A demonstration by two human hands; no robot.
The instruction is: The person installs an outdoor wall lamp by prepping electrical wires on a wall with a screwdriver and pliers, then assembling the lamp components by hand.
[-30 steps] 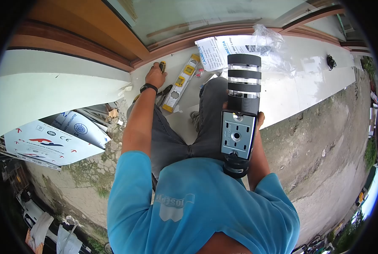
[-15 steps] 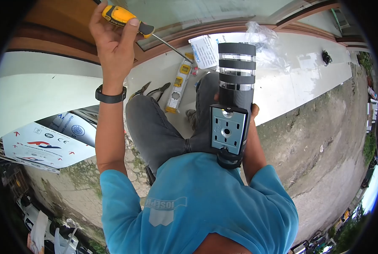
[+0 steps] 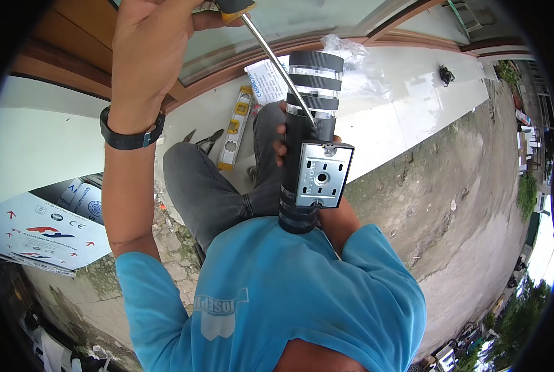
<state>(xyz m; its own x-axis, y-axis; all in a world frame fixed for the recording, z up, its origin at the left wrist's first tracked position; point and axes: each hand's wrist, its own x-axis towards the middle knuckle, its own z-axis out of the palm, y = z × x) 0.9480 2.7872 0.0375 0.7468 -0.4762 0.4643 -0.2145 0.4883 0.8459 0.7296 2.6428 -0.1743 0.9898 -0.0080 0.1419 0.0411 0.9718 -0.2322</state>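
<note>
My left hand (image 3: 150,53), with a black watch band on the wrist, is raised at the upper left. It is closed around the yellow-and-black handle of a screwdriver (image 3: 271,53), partly cut off by the frame's top. The long metal shaft points down to the right, its tip over the black wall lamp (image 3: 294,127), just above the mounting plate; whether it touches cannot be seen. My right hand (image 3: 281,141) grips the lamp from behind, with only fingertips showing at its left side. The lamp is a ribbed cylinder with clear bands. Its silver mounting plate (image 3: 323,193) faces up.
Beyond my knees, a yellow-and-silver spirit level (image 3: 235,127) and pliers (image 3: 212,139) lie on the white ledge. A printed white package (image 3: 268,84) and clear plastic wrapping (image 3: 357,74) are near the glass door frame. Printed composite sheets (image 3: 48,229) are stacked at left.
My left hand has brought the screwdriver closer to my face and its tip over the lamp. The lamp has turned slightly and shifted left in view, with right-hand fingers now showing.
</note>
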